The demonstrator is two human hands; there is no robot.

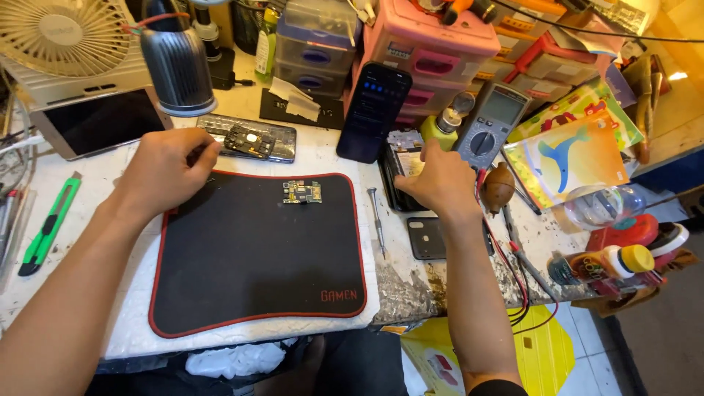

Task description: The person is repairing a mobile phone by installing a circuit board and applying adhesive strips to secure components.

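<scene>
In the head view, the left hand (165, 170) rests at the upper left corner of a black mat (257, 253) with a red edge. Its fingers are curled inward and the fingertips pinch together near the mat's top edge; whether anything sits between them I cannot tell. Just beyond those fingertips lies an opened phone (249, 138), flat on the table, its dark inside and small metal parts showing. To the right of the hand, on the mat near its top edge and well apart from the fingers, sits a small circuit board (302, 191), dark with gold and silver patches, lying flat.

The right hand (434, 182) is off the mat's right side, laid on a dark phone frame (400, 170) that lies on the table; the fingers bend over its edge and cover much of it, so the grip looks loose rather than clamped. Between this hand and the mat lies a thin screwdriver (377, 220), pointing toward the person. Just behind the hand a dark phone (374, 110) with a lit screen leans upright against pink drawers (433, 59). Right of the hand stand a small green bottle (440, 128) and a grey meter (490, 125) with a round dial, and a brown bulb (499, 187) lies close by the wrist. Far left of the left hand lies a green cutter (48, 224).
</scene>
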